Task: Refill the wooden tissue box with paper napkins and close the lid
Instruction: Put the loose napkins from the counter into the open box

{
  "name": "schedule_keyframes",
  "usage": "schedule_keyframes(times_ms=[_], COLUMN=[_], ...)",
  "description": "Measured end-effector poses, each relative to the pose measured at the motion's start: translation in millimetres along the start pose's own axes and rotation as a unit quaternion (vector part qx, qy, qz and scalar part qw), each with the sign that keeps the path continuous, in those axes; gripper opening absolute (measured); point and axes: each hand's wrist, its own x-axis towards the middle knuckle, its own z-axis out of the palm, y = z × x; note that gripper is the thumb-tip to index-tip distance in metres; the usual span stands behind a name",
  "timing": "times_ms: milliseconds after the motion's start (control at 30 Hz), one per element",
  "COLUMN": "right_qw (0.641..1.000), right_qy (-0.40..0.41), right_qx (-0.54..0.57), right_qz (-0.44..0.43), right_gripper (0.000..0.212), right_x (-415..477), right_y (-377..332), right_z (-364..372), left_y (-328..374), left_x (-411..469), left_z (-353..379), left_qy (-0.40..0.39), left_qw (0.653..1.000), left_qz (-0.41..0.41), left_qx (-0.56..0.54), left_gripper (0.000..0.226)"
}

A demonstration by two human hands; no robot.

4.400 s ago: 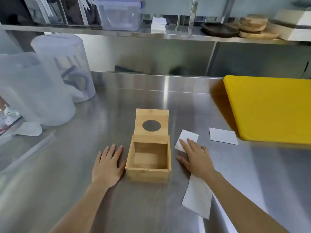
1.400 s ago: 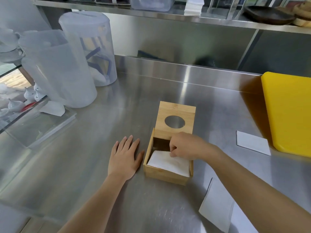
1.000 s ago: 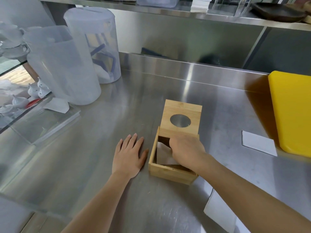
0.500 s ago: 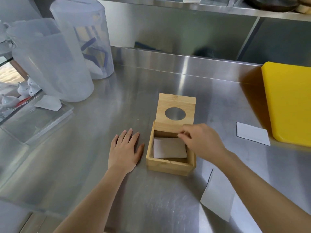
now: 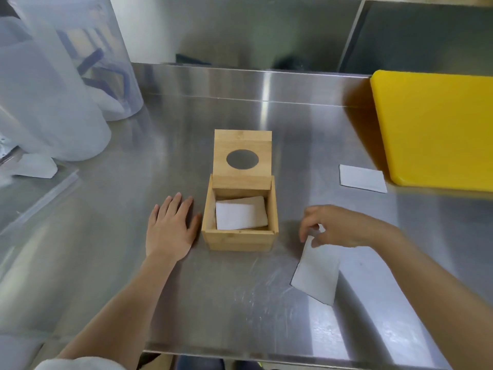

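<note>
The wooden tissue box [image 5: 241,238] stands in the middle of the steel counter. Its lid [image 5: 242,138], which has a round hole, is tipped up and back. A folded white napkin [image 5: 240,216] lies flat inside the box. My left hand [image 5: 170,231] rests flat on the counter, touching the box's left side. To the right of the box, my right hand [image 5: 344,228] pinches the top edge of a second paper napkin [image 5: 316,273] that lies on the counter. The hand is blurred.
A third napkin [image 5: 362,178] lies at the right, beside a yellow cutting board [image 5: 437,129]. Two large translucent plastic pitchers [image 5: 48,102] stand at the back left. The counter's front edge [image 5: 240,355] is close to me.
My right hand put a napkin into the box, came out, and moved right and down to the napkin on the counter. My left hand stayed beside the box.
</note>
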Motion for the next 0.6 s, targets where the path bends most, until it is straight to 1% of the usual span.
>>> schedule_keyframes(times_ms=[100,200,267,367,467,600], right_qw=[0.999,0.996,0.994,0.993,0.996,0.994], right_qy=[-0.033,-0.038,-0.024,0.008,0.035,0.071], right_qx=[-0.041,-0.086,-0.103,-0.115,-0.085,-0.060], right_qz=[-0.002,-0.006,-0.014,-0.001,0.022,0.054], right_gripper=[0.027,0.036,0.034,0.018,0.021,0.018], right_x=[-0.1,0.3,0.0,-1.5,-3.8,-8.3], right_y=[0.5,1.9,3.6,5.2,8.9,13.4], right_z=[13.9,26.5,31.7,35.1,40.0,43.3], left_y=[0.1,0.0,0.8,1.1,-0.1,0.6], left_x=[-0.9,-1.9,-2.7,-3.4,-3.7,-4.4], left_z=[-0.6,-1.0,-1.9,-3.0,-3.8,-3.5], left_qy=[0.001,-0.003,-0.003,-0.005,-0.009,-0.004], left_qw=[1.000,1.000,1.000,1.000,1.000,1.000], left_qz=[0.000,-0.003,-0.004,-0.004,-0.002,-0.002], left_qx=[-0.002,0.000,-0.001,0.000,-0.002,-0.003], left_gripper=[0.048,0.048,0.049,0.049,0.050,0.049])
